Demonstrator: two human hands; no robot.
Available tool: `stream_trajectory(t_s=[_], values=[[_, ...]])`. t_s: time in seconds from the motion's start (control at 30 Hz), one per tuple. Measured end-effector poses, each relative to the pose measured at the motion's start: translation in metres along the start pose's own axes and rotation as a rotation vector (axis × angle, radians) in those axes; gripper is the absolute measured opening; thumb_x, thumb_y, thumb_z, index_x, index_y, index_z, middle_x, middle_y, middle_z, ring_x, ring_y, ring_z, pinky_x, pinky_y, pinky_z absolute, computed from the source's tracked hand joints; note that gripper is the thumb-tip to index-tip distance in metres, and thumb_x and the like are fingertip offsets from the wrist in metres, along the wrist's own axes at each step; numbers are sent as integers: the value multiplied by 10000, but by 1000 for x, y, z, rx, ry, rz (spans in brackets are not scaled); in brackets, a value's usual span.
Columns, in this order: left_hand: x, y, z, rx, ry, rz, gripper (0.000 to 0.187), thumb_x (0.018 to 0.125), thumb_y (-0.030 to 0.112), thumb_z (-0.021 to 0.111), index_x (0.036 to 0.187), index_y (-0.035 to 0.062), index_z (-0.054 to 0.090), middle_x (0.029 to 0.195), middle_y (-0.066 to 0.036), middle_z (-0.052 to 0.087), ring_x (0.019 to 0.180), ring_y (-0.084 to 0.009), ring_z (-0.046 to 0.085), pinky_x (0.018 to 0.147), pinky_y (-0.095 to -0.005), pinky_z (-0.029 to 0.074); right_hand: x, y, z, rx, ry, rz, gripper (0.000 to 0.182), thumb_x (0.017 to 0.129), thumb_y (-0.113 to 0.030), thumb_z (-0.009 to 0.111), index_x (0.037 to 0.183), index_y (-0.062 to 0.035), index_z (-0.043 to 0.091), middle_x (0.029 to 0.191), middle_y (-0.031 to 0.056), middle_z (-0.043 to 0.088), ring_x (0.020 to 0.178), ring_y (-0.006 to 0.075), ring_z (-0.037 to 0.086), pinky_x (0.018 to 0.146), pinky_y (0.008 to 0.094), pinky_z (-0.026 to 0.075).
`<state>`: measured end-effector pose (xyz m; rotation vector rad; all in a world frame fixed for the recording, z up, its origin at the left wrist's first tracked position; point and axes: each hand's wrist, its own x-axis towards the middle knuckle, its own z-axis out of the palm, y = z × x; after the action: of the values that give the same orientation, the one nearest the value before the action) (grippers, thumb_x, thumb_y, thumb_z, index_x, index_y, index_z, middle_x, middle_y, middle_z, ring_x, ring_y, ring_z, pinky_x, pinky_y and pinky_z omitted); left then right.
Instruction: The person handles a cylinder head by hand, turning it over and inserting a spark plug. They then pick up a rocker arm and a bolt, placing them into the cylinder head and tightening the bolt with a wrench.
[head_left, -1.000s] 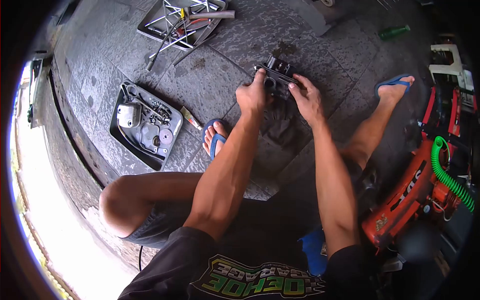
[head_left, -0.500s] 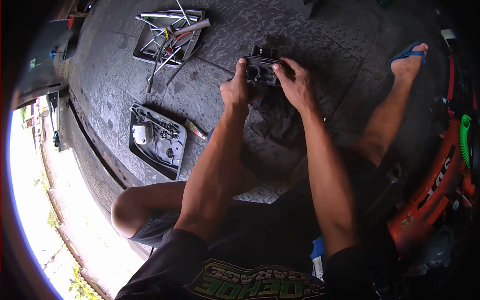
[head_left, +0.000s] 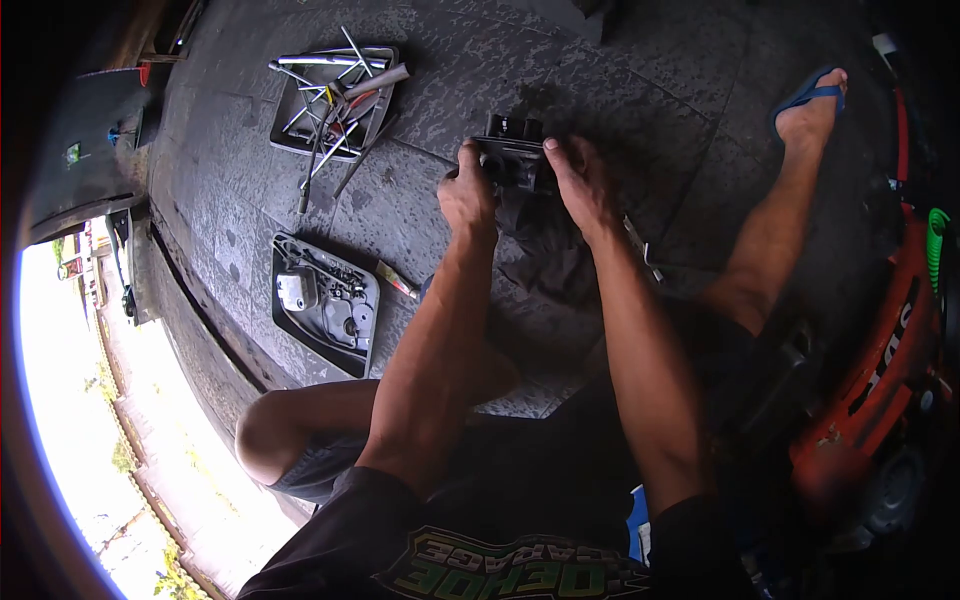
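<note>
Between my two hands is a dark, block-shaped engine part [head_left: 517, 165] with a flat edge and round stubs on its far side. My left hand [head_left: 466, 192] grips its left end, thumb on top. At the other end my right hand [head_left: 582, 185] is closed on it, the thumb pressed along the upper edge. Fingers underneath are mostly hidden. A crumpled dark cloth [head_left: 545, 250] lies just below the part. Beside my right wrist a thin silver tool [head_left: 645, 250] rests on the floor.
Left of my arms, a grey tray [head_left: 372, 350] holds small metal parts, with a small tube [head_left: 398, 279] beside it. Farther off, another tray [head_left: 277, 130] carries several silver tools. An orange machine [head_left: 865, 400] stands at right, near my sandalled foot [head_left: 810, 110].
The engine part has tilted in my hands, so its face with the round hole shows less. The view has shifted slightly, and the silver tool by my right wrist now shows.
</note>
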<state>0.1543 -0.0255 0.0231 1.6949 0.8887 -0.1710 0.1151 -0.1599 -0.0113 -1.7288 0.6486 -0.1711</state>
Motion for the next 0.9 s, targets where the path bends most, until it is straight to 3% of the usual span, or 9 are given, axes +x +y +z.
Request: stream_trajectory(t_s=[0.1,0.3,0.4,0.53,0.67,0.7,0.73,0.8,0.9], values=[[2,-7,-1,-71,-77,12,674,848,514,584,1055,-124,651,941,-177,685,897,-251,651,795,-359,489,-9,-6,-14,326,-296,257,623,922,-561,605,1216,-12,643,1183,141,653,1112,241,595,973,383,430],[19,-13,-5,75,-39,53,676,825,512,538,980,-128,690,955,-256,699,940,-327,664,877,-398,472,-15,-16,-17,416,-364,275,647,880,-576,639,1211,-19,653,1061,88,649,1011,179,561,906,344,430],[-12,16,-29,244,-115,53,669,817,521,553,943,-117,712,919,-260,709,941,-340,678,875,-397,481,-48,-43,-24,435,-232,465,627,866,-572,647,1181,-30,657,1076,79,647,1036,196,563,908,383,430],[-20,13,-44,478,-285,121,677,825,538,557,905,-115,714,888,-248,718,930,-343,689,874,-402,489,-98,-6,-16,725,-150,599,652,849,-554,663,1328,-130,539,1304,31,526,1193,198,469,944,423,387],[-16,-7,-51,525,-577,344,545,850,436,628,974,-87,716,877,-226,718,899,-245,693,830,-382,504,-145,29,-3,924,-60,728,655,849,-529,668,1374,-180,486,1367,9,465,1221,196,430,957,379,369],[-17,-7,-54,531,-659,390,523,857,436,634,1002,-57,731,858,-127,710,825,-199,646,750,-351,503,-154,41,0,980,-51,740,641,851,-520,667,1369,-186,492,1362,12,467,1212,198,435,950,368,369],[-17,-9,-55,529,-662,371,523,857,436,634,1002,-57,731,858,-127,710,825,-199,646,750,-351,503,-164,40,1,1034,-42,755,627,852,-512,666,1365,-192,498,1357,14,470,1203,200,439,943,357,369],[-17,-6,-58,492,-742,356,488,860,407,643,1037,-40,729,845,-117,707,801,-193,642,734,-344,504,-171,31,-8,980,-37,798,605,855,-500,658,1340,-160,531,1320,39,509,1203,200,455,950,324,367],[-9,-20,-66,388,-776,246,484,862,384,638,1137,-7,709,983,-120,711,911,-199,643,821,-338,499,-161,23,-27,639,-281,729,630,847,-487,704,1315,-95,551,1250,56,566,1158,211,514,936,326,409]])
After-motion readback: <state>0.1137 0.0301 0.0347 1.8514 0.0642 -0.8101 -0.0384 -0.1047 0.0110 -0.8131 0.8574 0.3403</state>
